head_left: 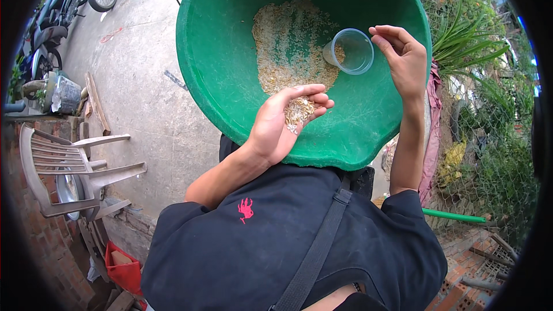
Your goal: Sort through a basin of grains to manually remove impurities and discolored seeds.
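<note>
A large green tub [219, 75] is in front of me, with a spread of loose grain [276, 40] and pale husks on its inner wall. A clear plastic cup [358, 52] lies tilted among the grain, with a little grain showing inside it. My left hand [282, 121] is cupped palm up over the tub's near side and holds a small heap of grain [299, 110]. To the right of the cup my right hand [403, 57] is raised, thumb and fingertips pinched together, apart from the cup. Whatever lies in that pinch is too small to make out.
Concrete ground [144, 52] stretches to the left, with motorbikes [57, 17] at the far left. A plastic chair [69, 167] and a red bag [122, 268] are nearer. Along the right run a wire fence [484, 144], plants [466, 40] and a green pole [455, 215].
</note>
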Motion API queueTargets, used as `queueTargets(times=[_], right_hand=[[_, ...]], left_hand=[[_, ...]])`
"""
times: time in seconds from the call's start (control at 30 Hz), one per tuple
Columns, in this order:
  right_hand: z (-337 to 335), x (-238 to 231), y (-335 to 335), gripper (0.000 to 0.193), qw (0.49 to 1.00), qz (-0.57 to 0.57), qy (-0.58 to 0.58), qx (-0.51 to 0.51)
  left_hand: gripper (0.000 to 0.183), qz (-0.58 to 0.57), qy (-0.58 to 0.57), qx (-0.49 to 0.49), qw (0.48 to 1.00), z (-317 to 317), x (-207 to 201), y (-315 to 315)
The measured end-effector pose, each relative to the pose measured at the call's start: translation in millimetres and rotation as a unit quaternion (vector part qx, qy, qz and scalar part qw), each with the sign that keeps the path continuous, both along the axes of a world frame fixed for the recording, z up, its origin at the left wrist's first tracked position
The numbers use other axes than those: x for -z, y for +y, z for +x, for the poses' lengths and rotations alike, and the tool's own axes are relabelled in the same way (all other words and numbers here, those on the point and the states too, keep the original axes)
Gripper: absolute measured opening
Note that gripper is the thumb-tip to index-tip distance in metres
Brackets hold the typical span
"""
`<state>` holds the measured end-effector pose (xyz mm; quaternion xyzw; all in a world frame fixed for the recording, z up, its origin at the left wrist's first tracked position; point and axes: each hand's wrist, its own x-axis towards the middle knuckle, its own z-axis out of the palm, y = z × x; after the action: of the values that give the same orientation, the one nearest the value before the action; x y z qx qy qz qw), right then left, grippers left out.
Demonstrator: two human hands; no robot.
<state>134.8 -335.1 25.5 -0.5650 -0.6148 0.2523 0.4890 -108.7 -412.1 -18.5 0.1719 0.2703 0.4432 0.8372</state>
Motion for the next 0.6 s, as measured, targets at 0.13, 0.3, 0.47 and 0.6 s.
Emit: queueTargets(times=[0.13, 0.3, 0.47, 0.6], right_hand=[[3.0, -0.6, -0.5, 0.012, 0.998, -0.001, -0.052, -0.018], [0.5, -2.3, -2.1, 0.011, 0.992, -0.01, -0.122, 0.001], [-1.8, 3.3, -1.8, 0.013, 0.977, 0.022, -0.207, -0.045], [-25.1, -9.8, -23.7, 0.012, 0.961, 0.065, -0.263, -0.056]], left_hand=[[0.039, 0.005, 0.001, -0.001, 1.0, 1.1, 2.4, 1.6], [0.039, -0.003, -0.005, 0.0, 1.0, 1.1, 2.3, 0.8], [0.041, -0.003, -0.008, -0.006, 1.0, 1.8, 5.4, 1.1], [0.047, -0.017, -0.019, -0.021, 0.999, -0.4, 5.0, 2.5]])
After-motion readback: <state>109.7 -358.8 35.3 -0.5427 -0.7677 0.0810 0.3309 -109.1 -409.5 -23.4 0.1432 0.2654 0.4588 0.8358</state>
